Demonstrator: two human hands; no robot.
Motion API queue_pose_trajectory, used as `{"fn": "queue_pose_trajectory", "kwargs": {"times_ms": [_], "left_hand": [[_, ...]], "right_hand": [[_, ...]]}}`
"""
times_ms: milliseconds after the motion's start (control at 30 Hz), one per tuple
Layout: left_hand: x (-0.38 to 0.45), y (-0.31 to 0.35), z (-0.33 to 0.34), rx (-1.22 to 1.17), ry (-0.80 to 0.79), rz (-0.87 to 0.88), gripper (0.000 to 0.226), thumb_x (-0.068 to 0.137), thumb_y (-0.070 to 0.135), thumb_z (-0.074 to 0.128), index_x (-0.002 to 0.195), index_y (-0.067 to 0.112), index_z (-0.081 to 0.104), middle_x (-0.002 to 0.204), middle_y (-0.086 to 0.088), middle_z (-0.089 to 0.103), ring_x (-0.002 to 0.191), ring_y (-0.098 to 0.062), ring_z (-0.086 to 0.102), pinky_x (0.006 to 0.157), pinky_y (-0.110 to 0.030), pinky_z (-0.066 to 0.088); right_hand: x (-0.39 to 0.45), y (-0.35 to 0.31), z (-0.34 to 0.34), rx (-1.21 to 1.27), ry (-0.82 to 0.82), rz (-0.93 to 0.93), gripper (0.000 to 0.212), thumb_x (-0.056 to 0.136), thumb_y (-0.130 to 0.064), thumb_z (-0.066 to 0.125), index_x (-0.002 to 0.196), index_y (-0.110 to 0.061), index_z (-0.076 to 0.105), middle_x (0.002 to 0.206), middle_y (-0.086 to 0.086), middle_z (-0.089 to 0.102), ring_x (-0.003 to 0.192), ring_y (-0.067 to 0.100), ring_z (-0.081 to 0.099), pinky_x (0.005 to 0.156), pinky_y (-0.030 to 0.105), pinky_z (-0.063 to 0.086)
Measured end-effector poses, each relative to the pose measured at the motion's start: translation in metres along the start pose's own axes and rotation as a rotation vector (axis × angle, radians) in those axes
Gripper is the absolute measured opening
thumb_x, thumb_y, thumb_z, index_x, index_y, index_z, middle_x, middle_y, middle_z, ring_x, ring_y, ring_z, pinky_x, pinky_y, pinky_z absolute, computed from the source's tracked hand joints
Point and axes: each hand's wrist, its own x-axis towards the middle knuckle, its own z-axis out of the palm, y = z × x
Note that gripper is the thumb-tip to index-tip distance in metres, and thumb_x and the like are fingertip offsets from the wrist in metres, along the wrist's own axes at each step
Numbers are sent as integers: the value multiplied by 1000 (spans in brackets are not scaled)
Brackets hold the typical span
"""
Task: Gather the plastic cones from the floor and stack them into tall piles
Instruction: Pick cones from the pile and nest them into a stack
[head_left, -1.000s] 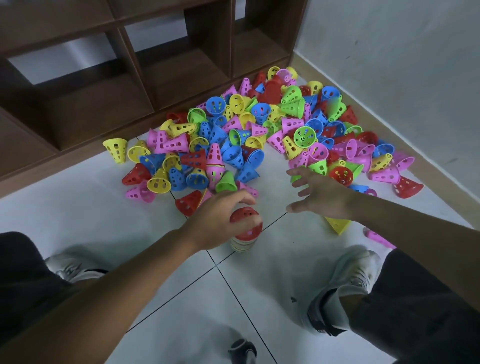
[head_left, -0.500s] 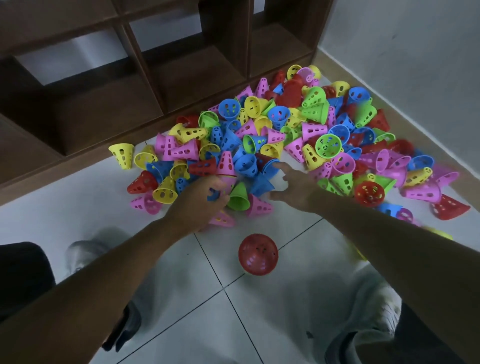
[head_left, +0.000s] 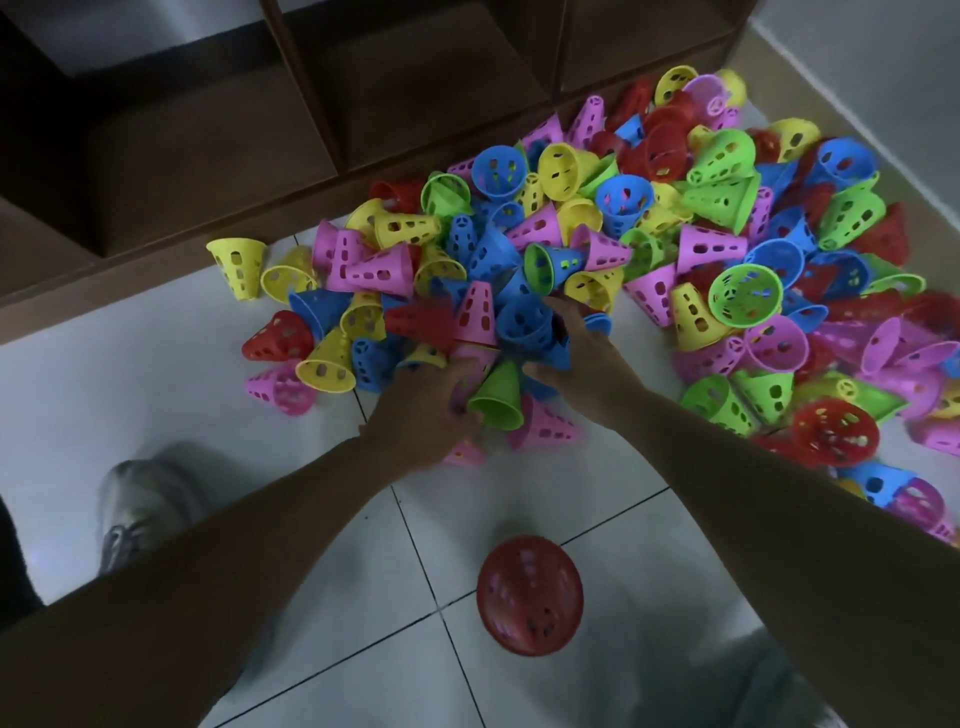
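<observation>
Cones (head_left: 597, 260) lie heaped on the floor (head_left: 130, 374) by the shelf. The left hand (head_left: 426, 410) grips a green cone (head_left: 496, 392); the right hand (head_left: 582, 358) grasps blue cones (head_left: 530, 327).

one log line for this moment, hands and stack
left hand: on green cone | right hand: on blue cone in pile | stack: red-topped, on floor, untouched
</observation>
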Motion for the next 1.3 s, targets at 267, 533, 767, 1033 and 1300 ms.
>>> {"fn": "queue_pose_trajectory", "kwargs": {"times_ms": [267, 533, 767, 1033, 1300], "left_hand": [[25, -1, 19, 115, 16, -86, 91, 87, 48, 69, 156, 42, 10, 106, -6, 64, 98, -30, 63, 75, -44, 56], [38, 1, 19, 175, 101, -146, 65, 86, 52, 67, 137, 27, 36, 105, -9, 67, 101, -36, 63, 75, -44, 56], [42, -19, 32, -94, 218, -144, 39, 85, 39, 72, 114, 25, 50, 95, -5, 66, 89, -30, 64, 74, -44, 55], [32, -14, 36, -332, 341, -190, 29, 79, 27, 81, 87, 25, 54, 72, 7, 54, 67, -12, 52, 57, -29, 38], [7, -18, 22, -438, 365, -177, 20, 82, 21, 81, 90, 23, 63, 82, 14, 61, 78, 1, 56, 66, -12, 40]], "right_hand": [[15, 15, 3, -171, -53, -16, 67, 98, -40, 59, 151, -37, 17, 127, 18, 47, 84, 33, 63, 75, 47, 55], [8, 28, 0, -139, 49, -4, 48, 98, -30, 62, 139, -25, 38, 126, 13, 60, 102, 34, 64, 77, 38, 47], [1, 24, 2, -150, 139, 13, 47, 98, -31, 61, 141, -25, 43, 122, 8, 65, 103, 31, 64, 72, 32, 40], [-7, 24, 2, -138, 259, 10, 40, 98, -28, 61, 136, -24, 49, 112, 6, 69, 97, 29, 66, 70, 32, 44], [-25, 26, -6, 27, 361, 69, 30, 92, -20, 70, 120, -24, 62, 100, 5, 70, 87, 26, 65, 67, 28, 43]]}}
